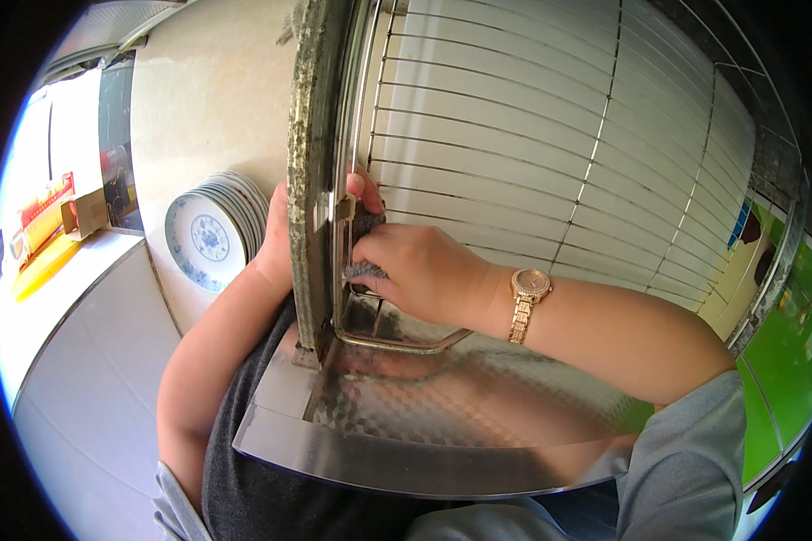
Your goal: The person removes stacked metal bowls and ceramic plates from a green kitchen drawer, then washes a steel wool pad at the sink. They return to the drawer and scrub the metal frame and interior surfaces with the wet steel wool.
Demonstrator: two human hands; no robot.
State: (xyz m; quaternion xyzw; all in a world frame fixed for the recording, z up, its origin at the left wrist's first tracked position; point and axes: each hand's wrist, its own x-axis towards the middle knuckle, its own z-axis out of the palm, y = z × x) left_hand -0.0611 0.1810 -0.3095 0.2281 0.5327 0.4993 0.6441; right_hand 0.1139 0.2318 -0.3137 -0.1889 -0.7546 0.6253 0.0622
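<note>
My right hand (pixel 423 267) pinches a grey scouring pad or cloth (pixel 367 271) against the side rod of a metal wire rack (pixel 490 169). More grey material shows above its knuckles. My left hand (pixel 277 237) reaches around a worn, stained metal-edged upright (pixel 310 203) from the left; its fingertips come out on the rack side, close to the grey pad. The upright hides the middle of that hand. A bent rod (pixel 406 348) forms the rack's lower corner, above a patterned metal panel (pixel 446 399) with a smooth rim.
Several stacked blue-and-white plates (pixel 210 237) stand left of the upright. On the white ledge (pixel 95 264) are a yellow packet (pixel 44 230) and a small cardboard box (pixel 84 215). Green panels (pixel 761 419) lie at right. A gold-coloured watch (pixel 530 287) circles my right wrist.
</note>
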